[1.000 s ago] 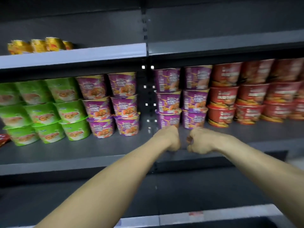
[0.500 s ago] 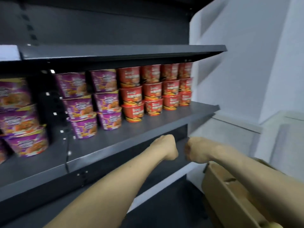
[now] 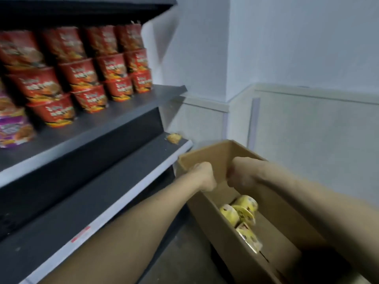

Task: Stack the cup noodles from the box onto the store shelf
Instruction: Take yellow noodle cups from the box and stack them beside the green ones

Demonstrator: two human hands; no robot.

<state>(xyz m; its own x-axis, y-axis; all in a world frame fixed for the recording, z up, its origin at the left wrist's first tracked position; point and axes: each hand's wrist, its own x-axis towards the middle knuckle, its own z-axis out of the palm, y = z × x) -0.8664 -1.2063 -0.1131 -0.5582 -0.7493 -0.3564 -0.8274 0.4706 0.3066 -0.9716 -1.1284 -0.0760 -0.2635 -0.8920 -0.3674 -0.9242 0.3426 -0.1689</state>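
An open cardboard box (image 3: 207, 214) stands on the floor to the right of the store shelf (image 3: 114, 119). Several yellow cup noodles (image 3: 243, 214) lie on their sides in its bottom. My left hand (image 3: 205, 177) and my right hand (image 3: 240, 177) hang side by side over the box's far end. Both are curled into fists and hold nothing. Stacks of red cup noodles (image 3: 82, 72) fill the shelf's right end, with purple ones (image 3: 12, 124) at the left edge.
A lower dark shelf (image 3: 102, 193) with a white front strip juts out below, a small yellow-orange item (image 3: 174, 137) at its far right end. A pale wall (image 3: 297, 68) and a light panel (image 3: 307, 130) close in the corner behind the box.
My view has swung right and down from the purple and green cups to the shelf's end and the box. Both fists have stayed together and now hang over the box.
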